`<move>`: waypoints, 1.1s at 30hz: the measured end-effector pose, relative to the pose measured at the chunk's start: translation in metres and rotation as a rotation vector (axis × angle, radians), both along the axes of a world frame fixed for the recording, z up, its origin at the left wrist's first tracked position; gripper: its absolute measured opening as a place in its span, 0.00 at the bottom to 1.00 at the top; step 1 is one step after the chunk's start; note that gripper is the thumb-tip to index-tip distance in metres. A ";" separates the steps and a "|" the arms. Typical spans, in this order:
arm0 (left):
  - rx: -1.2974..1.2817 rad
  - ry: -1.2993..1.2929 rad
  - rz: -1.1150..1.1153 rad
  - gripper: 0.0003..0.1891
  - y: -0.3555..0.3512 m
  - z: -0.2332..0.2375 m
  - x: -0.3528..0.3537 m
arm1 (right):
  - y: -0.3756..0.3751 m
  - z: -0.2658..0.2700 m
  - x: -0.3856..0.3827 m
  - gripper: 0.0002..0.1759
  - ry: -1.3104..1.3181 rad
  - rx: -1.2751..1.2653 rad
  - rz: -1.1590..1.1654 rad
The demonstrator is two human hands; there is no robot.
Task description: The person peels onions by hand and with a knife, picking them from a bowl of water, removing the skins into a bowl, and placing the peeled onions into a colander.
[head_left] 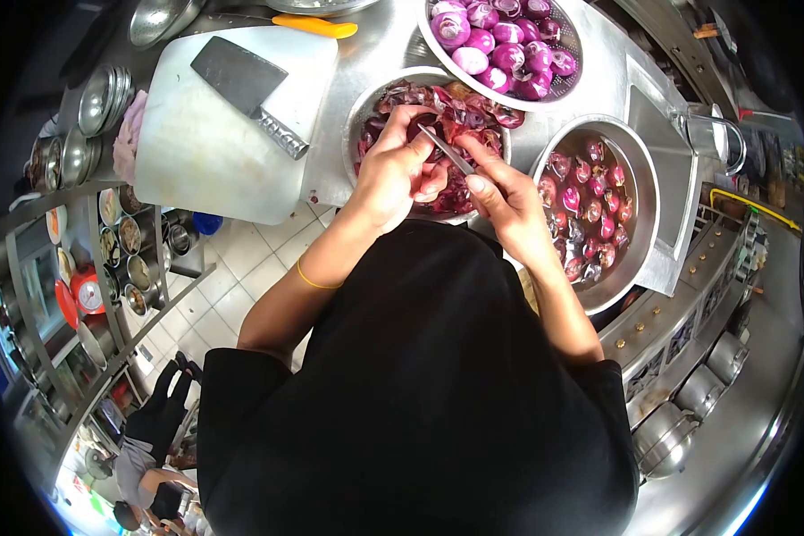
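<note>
My left hand [393,179] is closed on a dark red onion [423,126], mostly covered by the fingers. My right hand [513,207] grips a small paring knife [447,150], its blade pointing up and left toward the onion. Both hands are over a metal bowl [352,134] full of red-purple onion skins [473,116]. Behind it, a white colander [573,89] holds peeled purple onions [509,55]. To the right, a large steel basin [645,207] contains unpeeled red onions [596,186] in water.
A cleaver [241,76] lies on a white cutting board [214,170] at the left, near a yellow handle [314,26]. A sink edge [679,179] borders the basin. Shelves with containers [129,237] stand at far left. Another person [156,447] is at lower left.
</note>
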State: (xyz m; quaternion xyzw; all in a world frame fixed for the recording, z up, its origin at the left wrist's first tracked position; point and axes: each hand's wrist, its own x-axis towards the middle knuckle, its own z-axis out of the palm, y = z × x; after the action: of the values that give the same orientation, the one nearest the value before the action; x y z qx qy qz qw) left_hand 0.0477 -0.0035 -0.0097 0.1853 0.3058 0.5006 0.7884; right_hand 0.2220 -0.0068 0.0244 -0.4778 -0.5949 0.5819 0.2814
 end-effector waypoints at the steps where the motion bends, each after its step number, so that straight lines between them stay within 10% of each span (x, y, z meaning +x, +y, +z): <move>1: 0.015 0.041 0.012 0.11 0.000 0.000 0.003 | 0.000 -0.002 0.000 0.26 0.005 -0.085 -0.024; 19: 0.027 0.066 -0.061 0.15 -0.004 0.007 0.005 | 0.008 -0.016 -0.008 0.12 0.222 -0.081 -0.116; 21: 0.091 0.047 -0.118 0.15 -0.002 0.000 -0.003 | 0.012 -0.010 -0.009 0.13 0.619 -0.541 -0.189; 25: 0.075 -0.057 -0.076 0.18 0.002 -0.010 -0.014 | 0.012 -0.011 -0.009 0.13 0.833 -0.675 -0.116; 29: 0.018 -0.122 0.074 0.19 0.000 -0.011 -0.011 | 0.005 -0.005 -0.016 0.15 0.420 -0.318 -0.076; 33: 0.053 -0.018 0.099 0.19 -0.007 -0.015 -0.010 | 0.006 -0.005 -0.008 0.13 0.510 -0.479 0.011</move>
State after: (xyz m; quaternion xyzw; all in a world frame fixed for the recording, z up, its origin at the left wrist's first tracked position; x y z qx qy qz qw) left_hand 0.0378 -0.0104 -0.0248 0.1864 0.2943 0.5487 0.7600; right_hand 0.2137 -0.0007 0.0190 -0.3663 -0.3544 0.8073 0.2977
